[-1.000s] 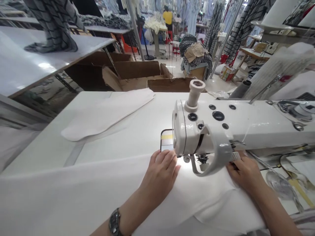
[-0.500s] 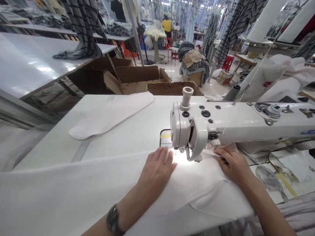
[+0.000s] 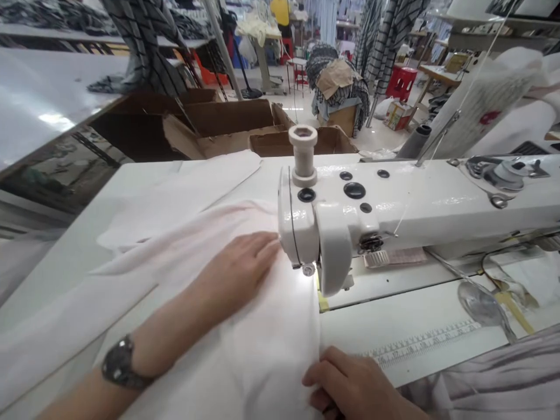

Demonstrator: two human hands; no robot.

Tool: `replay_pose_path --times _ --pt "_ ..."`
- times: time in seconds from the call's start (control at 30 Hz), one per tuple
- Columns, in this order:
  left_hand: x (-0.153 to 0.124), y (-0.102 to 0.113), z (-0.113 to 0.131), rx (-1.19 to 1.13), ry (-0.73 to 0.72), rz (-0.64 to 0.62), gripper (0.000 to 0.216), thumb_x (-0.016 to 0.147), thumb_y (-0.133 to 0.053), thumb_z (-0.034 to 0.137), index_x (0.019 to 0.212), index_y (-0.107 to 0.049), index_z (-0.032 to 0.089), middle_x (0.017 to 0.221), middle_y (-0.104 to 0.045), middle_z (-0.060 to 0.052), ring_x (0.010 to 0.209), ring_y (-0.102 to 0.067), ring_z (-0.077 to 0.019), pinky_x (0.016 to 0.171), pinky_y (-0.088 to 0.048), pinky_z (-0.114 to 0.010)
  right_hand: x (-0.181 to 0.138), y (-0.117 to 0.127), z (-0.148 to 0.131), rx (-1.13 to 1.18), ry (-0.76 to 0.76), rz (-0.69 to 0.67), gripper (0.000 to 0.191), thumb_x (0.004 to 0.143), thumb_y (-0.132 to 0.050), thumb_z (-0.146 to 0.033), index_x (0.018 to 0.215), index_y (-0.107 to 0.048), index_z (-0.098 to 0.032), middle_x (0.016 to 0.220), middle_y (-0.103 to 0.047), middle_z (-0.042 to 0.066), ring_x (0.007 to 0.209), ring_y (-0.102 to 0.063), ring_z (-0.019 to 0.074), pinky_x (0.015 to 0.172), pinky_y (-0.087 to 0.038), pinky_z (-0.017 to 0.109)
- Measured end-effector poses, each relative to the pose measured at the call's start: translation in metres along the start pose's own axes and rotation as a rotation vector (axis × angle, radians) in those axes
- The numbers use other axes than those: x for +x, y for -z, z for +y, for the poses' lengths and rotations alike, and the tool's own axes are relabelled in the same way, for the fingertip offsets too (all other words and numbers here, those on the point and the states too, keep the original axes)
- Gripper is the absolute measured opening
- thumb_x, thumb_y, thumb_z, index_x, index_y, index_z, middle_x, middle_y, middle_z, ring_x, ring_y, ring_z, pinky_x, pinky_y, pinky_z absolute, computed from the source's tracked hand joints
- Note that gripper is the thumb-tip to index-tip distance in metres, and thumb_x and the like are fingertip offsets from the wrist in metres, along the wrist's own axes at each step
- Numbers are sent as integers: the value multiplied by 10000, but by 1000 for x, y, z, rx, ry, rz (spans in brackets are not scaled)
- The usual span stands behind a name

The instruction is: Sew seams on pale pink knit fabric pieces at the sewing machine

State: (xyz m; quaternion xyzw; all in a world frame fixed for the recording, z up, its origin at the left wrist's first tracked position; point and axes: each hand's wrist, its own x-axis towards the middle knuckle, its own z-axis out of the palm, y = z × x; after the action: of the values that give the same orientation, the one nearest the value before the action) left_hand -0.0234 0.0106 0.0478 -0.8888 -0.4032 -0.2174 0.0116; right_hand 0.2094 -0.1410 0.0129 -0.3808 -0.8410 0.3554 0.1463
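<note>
A large piece of white fabric [image 3: 262,344] lies across the sewing table, with its right edge running down from the machine head. My left hand [image 3: 234,271] rests flat on this fabric just left of the white sewing machine head [image 3: 394,204], with a dark wristwatch [image 3: 120,361] on that wrist. My right hand [image 3: 350,379] is low in the view, its fingers gathering the fabric's right edge. The machine head's front cover hides the needle and presser foot.
A second white cut piece [image 3: 175,198] lies beyond the fabric on the white table [image 3: 83,280]. A metal ruler scale [image 3: 422,344] runs along the table to the right. Cardboard boxes [image 3: 219,125] stand behind, and striped cloth [image 3: 140,41] hangs further back.
The fabric has moved left off the machine bed, baring the plate under the needle. My right hand has dropped toward me to the fabric's edge, and my left hand has slid left.
</note>
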Motion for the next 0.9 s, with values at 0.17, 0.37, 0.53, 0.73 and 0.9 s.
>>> replay_pose_path --times 0.17,0.37,0.53,0.73,0.9 --pt "-30 4 47 -111 -136 -6 219 972 -396 147 965 -615 152 1029 -682 -110 963 -644 -225 830 -551 -376 -3 22 -5 -278 152 115 303 891 -556 -169 1191 -514 -158 931 -673 21 679 -623 147 523 -444 241" --pt "-54 17 71 -243 -63 -22 171 950 -473 150 1009 -630 177 1105 -670 -98 1018 -631 -202 873 -540 -338 -8 21 -3 -509 290 178 291 908 -416 -60 1170 -533 -109 811 -606 42 645 -530 175 573 -410 306" --pt "-67 23 81 -255 -91 -56 187 948 -470 132 1002 -643 174 1112 -673 -101 1032 -619 -205 914 -527 -357 -7 15 -1 -560 287 218 245 912 -386 -98 1050 -581 -150 695 -537 6 583 -487 165 519 -346 301" --pt "-74 20 91 -226 -158 -46 202 937 -460 71 967 -642 152 1049 -684 -91 1021 -607 -208 897 -496 -361 -7 18 -2 -577 368 324 269 928 -373 -90 1005 -630 -115 693 -580 22 601 -535 166 550 -353 309" --pt "-71 18 98 -211 -173 -51 214 921 -430 32 957 -621 124 932 -647 -84 894 -578 -206 793 -470 -341 -7 16 0 -570 407 357 279 928 -396 -102 1014 -660 -84 698 -595 23 584 -522 162 533 -348 314"
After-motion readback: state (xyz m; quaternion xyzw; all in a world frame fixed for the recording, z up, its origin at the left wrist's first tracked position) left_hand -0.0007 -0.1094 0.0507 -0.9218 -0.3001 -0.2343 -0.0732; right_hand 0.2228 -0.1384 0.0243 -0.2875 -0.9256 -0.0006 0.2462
